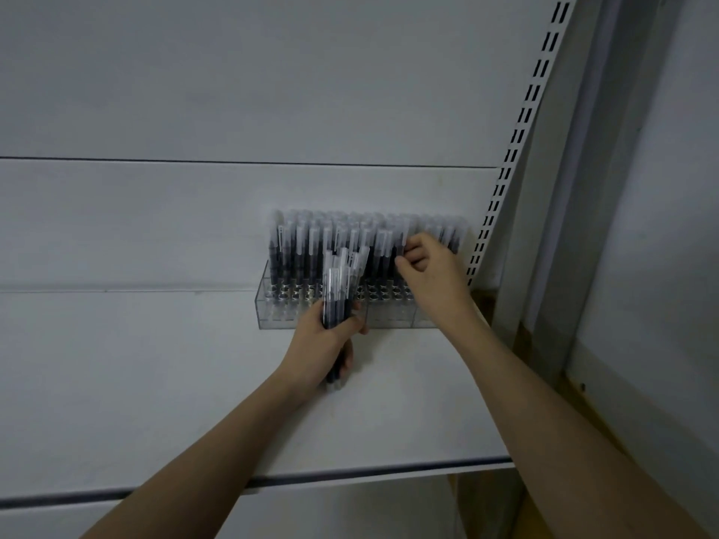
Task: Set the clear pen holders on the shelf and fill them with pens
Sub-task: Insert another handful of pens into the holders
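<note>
A clear holder [307, 315] stands on the white shelf [155, 383], pushed back against the shelf's rear panel [155, 223] and close to the slotted upright [505, 165] on the right. More clear sections continue to the holder's right, behind the right forearm; whether they are separate holders or one long unit cannot be told. The holder is packed with pens [303, 243] standing upright in rows, dark barrels below and frosted caps on top, filling most of its width.

The left hand [330, 344] is in front of the holder, just touching or overlapping its front wall, with fingers and thumb curled round a bundle [340, 289] of the same dark pens. The bundle points up and a little right, its caps rising in front of the standing pens and its lower ends sticking out below the hand above the shelf.

The right hand [428, 266] is at the right part of the holder, up among the caps. Its thumb and fingertips are bent together on one pen [400, 247] in the standing rows, pinching it near the cap. The pen itself is upright, level with its neighbours.
</note>
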Action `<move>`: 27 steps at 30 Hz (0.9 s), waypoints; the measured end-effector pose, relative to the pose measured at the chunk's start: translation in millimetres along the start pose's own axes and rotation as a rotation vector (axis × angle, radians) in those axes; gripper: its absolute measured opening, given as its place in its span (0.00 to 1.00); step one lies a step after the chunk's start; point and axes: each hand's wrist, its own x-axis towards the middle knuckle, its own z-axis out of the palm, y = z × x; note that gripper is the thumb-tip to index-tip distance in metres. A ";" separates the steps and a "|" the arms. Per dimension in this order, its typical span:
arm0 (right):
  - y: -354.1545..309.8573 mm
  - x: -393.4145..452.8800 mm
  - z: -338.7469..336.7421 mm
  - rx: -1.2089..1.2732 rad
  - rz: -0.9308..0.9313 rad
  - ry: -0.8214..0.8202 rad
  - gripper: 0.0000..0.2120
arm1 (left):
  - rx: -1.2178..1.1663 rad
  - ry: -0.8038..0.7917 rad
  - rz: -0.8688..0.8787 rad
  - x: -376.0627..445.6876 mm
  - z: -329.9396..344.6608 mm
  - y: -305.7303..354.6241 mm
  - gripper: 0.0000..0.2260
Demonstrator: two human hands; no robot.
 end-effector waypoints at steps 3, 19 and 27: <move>1.6 -1.2 0.8 -0.023 0.018 0.006 0.04 | 0.005 0.010 -0.006 0.3 -0.3 -0.7 0.04; 1.6 -73.3 22.1 0.500 0.195 -0.084 0.03 | 0.037 -0.182 -0.062 -11.9 5.9 16.2 0.08; 6.4 -86.4 19.3 0.637 0.267 -0.072 0.05 | 0.059 -0.238 -0.076 -10.1 5.5 11.8 0.04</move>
